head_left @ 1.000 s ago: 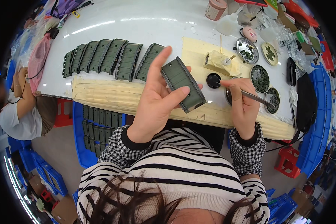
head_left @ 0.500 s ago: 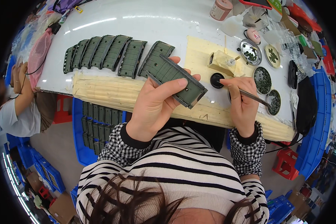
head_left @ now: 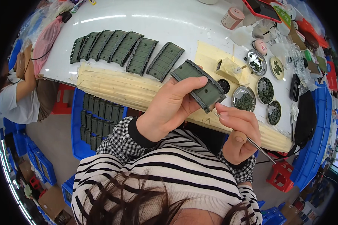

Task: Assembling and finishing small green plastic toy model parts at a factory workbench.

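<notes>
Left hand gripped a green panel; right hand pinched a slim tool. Beyond the right stood dishes.

Knit top at 6 o'clock, white with black stripes. Oversleeves in black-and-white check end in black cuffs.

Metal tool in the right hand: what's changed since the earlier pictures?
The right hand brought the metal tool from the black dish downward in view, tip now near the green panel. The left hand still holds that panel; the row of panels stays put.
</notes>
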The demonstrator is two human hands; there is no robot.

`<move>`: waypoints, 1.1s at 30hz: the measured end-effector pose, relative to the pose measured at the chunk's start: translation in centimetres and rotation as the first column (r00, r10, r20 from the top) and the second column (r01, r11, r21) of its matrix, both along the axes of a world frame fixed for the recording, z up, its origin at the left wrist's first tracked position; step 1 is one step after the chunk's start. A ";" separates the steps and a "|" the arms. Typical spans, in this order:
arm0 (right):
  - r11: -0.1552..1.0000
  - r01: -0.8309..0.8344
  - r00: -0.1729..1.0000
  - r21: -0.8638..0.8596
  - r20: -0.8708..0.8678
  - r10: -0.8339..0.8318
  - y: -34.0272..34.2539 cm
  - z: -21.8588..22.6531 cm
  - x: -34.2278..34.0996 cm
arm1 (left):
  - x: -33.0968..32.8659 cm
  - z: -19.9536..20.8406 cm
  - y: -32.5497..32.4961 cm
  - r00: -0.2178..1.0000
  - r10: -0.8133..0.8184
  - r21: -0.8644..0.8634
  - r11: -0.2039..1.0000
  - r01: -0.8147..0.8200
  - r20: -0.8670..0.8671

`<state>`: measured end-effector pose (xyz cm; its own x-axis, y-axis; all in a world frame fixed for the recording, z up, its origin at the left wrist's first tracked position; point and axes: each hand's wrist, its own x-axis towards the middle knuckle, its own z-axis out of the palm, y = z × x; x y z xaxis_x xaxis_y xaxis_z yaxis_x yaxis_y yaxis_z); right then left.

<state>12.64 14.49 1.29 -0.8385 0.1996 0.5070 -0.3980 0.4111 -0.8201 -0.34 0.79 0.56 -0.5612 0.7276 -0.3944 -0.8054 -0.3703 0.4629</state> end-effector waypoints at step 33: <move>0.984 0.042 0.999 0.174 0.000 -0.042 0.2 -0.4 -0.3 | 0.2 -0.2 -0.1 0.999 -0.023 0.039 0.999 0.025 -0.040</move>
